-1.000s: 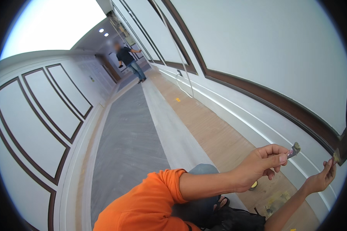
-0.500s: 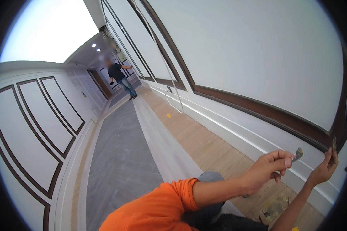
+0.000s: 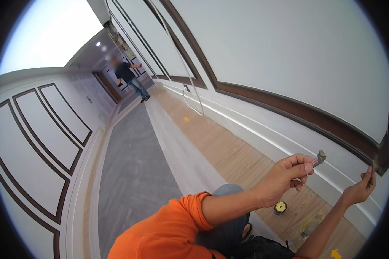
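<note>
My left hand [image 3: 285,177], its arm in an orange sleeve, pinches a small grey putty-smeared blade [image 3: 319,158] with a tan lump at its tip. To its right, my right hand [image 3: 359,190] is raised to the lower corner of the dark brown frame moulding [image 3: 333,134] on the wall. Its fingers close on a small thin scraper [image 3: 375,165], which appears to touch that corner. Most of the scraper is hidden or too small to make out. A small round open tin [image 3: 280,208] with yellowish contents stands on the wood floor below my left hand.
A white baseboard [image 3: 255,125] runs along the wall. A white cable [image 3: 194,97] hangs down to the floor strip. Putty-stained clear plastic [image 3: 312,225] and a yellow arrow sticker [image 3: 336,254] lie near my right forearm. Another person [image 3: 132,80] stands far down the corridor.
My left hand with the blade has shifted left and slightly up in view. The right hand's scraper has moved onto the frame corner. The tin has come into sight as the view shifted.
</note>
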Tool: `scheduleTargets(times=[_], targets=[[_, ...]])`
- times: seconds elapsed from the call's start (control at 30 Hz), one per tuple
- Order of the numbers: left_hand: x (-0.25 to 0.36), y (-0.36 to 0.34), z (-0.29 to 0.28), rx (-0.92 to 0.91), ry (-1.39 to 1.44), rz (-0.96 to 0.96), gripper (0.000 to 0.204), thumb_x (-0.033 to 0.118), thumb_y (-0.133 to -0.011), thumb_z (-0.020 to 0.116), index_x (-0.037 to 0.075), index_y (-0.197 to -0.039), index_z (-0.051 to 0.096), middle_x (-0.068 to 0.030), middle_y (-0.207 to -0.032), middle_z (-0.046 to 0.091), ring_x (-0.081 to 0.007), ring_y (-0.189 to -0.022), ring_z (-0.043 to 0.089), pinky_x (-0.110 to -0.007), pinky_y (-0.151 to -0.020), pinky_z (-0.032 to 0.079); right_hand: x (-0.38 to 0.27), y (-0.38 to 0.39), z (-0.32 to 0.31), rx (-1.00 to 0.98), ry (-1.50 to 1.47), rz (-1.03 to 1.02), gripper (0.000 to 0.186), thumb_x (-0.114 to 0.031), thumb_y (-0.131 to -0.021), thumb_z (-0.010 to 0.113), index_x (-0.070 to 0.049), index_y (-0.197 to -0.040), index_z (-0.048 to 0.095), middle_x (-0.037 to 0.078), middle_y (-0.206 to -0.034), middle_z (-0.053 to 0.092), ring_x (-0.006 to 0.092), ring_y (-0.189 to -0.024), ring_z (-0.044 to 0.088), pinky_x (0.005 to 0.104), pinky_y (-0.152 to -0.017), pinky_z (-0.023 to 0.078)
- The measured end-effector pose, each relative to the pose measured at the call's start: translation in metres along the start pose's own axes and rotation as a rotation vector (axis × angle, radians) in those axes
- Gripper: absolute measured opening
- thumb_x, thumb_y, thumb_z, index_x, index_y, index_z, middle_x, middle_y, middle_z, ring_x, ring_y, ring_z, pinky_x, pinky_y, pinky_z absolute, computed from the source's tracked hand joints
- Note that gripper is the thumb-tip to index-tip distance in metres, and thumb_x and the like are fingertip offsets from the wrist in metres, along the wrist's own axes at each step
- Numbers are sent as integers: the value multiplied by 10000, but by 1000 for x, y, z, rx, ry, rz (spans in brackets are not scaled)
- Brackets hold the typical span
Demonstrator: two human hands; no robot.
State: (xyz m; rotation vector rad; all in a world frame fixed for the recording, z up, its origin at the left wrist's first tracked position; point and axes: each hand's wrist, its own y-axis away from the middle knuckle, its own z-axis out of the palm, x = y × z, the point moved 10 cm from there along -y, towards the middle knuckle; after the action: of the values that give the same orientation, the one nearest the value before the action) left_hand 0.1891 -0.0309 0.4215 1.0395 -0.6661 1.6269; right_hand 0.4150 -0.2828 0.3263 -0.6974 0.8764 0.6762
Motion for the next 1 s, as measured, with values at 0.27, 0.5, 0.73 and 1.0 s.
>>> scheduleTargets(times=[0.27, 0.5, 0.73, 1.0], targets=[[6, 4, 1, -22, 16, -15, 230, 297, -1022, 695, 123, -1168, 654, 45, -962, 618, -45, -837, 575, -247, -710, 473, 5, 5, 19, -49, -184, -3, 243, -166, -980, 754, 23, -1110, 676, 39, -950, 694, 96, -812, 573, 253, -774, 488], [-4, -3, -3, -13, 12, -28, 222, 281, -1024, 690, 121, -1174, 654, 45, -967, 620, -47, -833, 579, -247, -706, 474, -2, 22, 31, -117, -188, 22, 194, -146, -994, 732, 4, -1083, 648, 35, -873, 658, 98, -755, 556, 261, -730, 479], [-12, -12, -4, -43, 30, -46, 238, 272, -1018, 698, 109, -1186, 654, 32, -995, 636, -50, -830, 581, -247, -702, 476, 11, 15, 34, -152, -286, 37, 179, -124, -989, 734, 2, -1074, 640, 37, -839, 644, 95, -717, 540, 268, -664, 448], [-13, -18, -8, -21, 6, -54, 238, 266, -1013, 705, 101, -1179, 661, 22, -1006, 651, -52, -828, 586, -247, -699, 480, 10, 8, 31, -128, -320, 25, 198, -108, -982, 735, 7, -1098, 625, 56, -877, 678, 93, -707, 541, 267, -650, 440]])
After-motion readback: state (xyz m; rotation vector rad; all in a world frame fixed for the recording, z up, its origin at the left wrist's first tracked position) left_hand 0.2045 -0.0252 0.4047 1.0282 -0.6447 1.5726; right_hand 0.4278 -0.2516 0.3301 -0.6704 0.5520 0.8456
